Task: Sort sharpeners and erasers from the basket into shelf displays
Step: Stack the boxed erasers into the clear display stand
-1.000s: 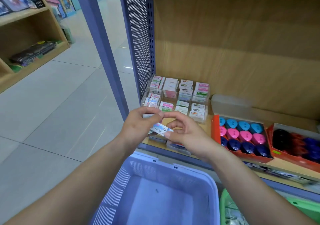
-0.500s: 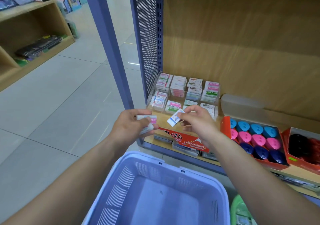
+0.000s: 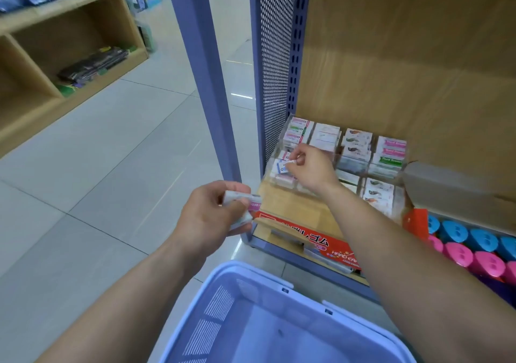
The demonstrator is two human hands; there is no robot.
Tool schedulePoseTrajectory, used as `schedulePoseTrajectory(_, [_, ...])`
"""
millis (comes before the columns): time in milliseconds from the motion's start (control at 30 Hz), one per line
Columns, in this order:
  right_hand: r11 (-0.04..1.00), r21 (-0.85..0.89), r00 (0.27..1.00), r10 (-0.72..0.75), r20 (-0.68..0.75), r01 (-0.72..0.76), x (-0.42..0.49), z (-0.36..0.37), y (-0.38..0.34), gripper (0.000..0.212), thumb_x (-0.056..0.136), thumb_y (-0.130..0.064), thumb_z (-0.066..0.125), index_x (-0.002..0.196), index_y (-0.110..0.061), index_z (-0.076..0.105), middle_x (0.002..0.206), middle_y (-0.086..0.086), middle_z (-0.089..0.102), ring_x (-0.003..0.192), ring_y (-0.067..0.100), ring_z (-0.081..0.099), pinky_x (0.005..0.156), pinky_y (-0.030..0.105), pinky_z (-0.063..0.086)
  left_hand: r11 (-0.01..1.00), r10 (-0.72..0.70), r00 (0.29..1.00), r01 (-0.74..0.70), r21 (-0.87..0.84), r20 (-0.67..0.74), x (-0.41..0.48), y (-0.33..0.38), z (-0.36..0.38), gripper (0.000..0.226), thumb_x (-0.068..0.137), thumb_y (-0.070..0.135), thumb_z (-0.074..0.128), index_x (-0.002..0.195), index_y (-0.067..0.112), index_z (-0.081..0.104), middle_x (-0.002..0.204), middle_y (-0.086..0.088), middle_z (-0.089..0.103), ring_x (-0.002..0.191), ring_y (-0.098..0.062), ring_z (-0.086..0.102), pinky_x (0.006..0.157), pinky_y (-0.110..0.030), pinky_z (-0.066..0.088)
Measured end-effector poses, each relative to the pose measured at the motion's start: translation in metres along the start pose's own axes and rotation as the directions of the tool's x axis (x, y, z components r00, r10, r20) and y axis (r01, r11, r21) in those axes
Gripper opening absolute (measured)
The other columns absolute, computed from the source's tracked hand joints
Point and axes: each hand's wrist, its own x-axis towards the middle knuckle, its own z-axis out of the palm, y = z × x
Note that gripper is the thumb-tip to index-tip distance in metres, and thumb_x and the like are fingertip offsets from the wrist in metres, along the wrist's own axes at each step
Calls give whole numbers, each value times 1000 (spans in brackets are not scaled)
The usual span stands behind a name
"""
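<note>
Eraser point(image 3: 281, 166) | right fingers point(image 3: 296, 158) pinch it | left fingers point(image 3: 242, 189) grip pink-labelled erasers point(image 3: 245, 201) | red box point(image 3: 331, 246) reads "HARD"

Lavender basket point(image 3: 251, 301), blue and pink sharpeners point(image 3: 469, 245), red display box point(image 3: 329, 244), white-and-pink erasers point(image 3: 245, 203).

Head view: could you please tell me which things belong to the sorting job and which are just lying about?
Job: eraser in right hand, erasers in left hand, clear eraser display, basket, sharpeners.
Lying about: books on far shelf.
</note>
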Motion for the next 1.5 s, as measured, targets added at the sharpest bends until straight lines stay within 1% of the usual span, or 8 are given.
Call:
schedulePoseTrajectory(233, [954, -241, 984, -172, 44, 177, -7, -1, 11, 23, 96, -18, 57, 108, -13, 76, 110, 9, 68, 100, 25, 63, 84, 33, 50, 998, -24, 999, 21, -51, -49, 1, 4, 7, 16, 95, 6, 66, 110, 2, 66, 101, -24, 72, 84, -33, 75, 58, -28, 60])
schedulePoseTrajectory(367, [982, 96, 986, -166, 14, 164, -62, -32, -13, 21, 99, -22, 58, 111, -23, 75, 102, -11, 71, 84, -3, 61, 75, 17, 44, 996, -9, 1000, 7, -88, -13, -3, 9, 12, 14, 100, 8, 59, 110, 0, 65, 93, -21, 74, 74, -21, 76, 61, -27, 61])
schedulePoseTrajectory(500, [896, 439, 954, -184, 235, 65, -121, -53, -42, 17, 99, -20, 62, 113, -24, 71, 90, 0, 74, 71, 12, 67, 64, 23, 51, 993, 12, 1000, -9, -120, 26, -10, 15, 19, 15, 99, 10, 60, 110, 2, 66, 82, -12, 75, 71, -18, 75, 61, -28, 62])
schedulePoseTrajectory(767, [760, 647, 975, -88, 204, -67, -155, -75, -47, 20, 92, 1, 68, 109, -8, 65, 95, 25, 69, 74, 26, 71, 69, 32, 58, 996, 86, 991, -85, -17, 105, -37, 24, 34, 14, 97, 23, 65, 106, 12, 65, 82, -10, 77, 68, -21, 71, 62, -34, 62])
schedulePoseTrajectory(933, [791, 611, 980, -84, 179, -43, -171, -87, -44, 22, 93, -3, 68, 113, -10, 64, 74, 7, 66, 73, 25, 72, 74, 38, 59, 997, 68, 985, -74, 37, 161, -42, 22, 41, 18, 98, 23, 64, 100, 6, 68, 83, -12, 76, 66, -17, 69, 56, -28, 59])
schedulePoseTrajectory(1167, [876, 459, 989, 113, 98, -146, -183, -96, 9, 18, 86, 0, 73, 97, -11, 66, 90, 13, 71, 77, 37, 73, 82, 54, 59, 985, 10, 974, -49, 167, 227, -41, 8, 54, 13, 91, -3, 62, 97, 7, 68, 84, -11, 69, 59, -13, 61, 53, -22, 52])
schedulePoseTrajectory(1333, [889, 401, 971, 238, 9, -222, -147, -103, 44, 19, 88, -1, 72, 101, -12, 64, 94, 14, 71, 80, 30, 74, 80, 43, 62, 953, 68, 963, -140, 269, 261, -32, -2, 49, 34, 81, -7, 67, 99, 21, 72, 101, 0, 74, 85, -18, 68, 75, -26, 54])
schedulePoseTrajectory(1500, [937, 324, 983, 165, -83, -130, -77, -85, 43, 16, 90, -8, 72, 91, -22, 64, 84, 2, 69, 69, 15, 73, 66, 33, 58, 981, 81, 981, -110, 157, 177, -15, -6, 43, 30, 91, -6, 67, 112, 15, 69, 101, -1, 77, 96, -14, 74, 71, -15, 53])
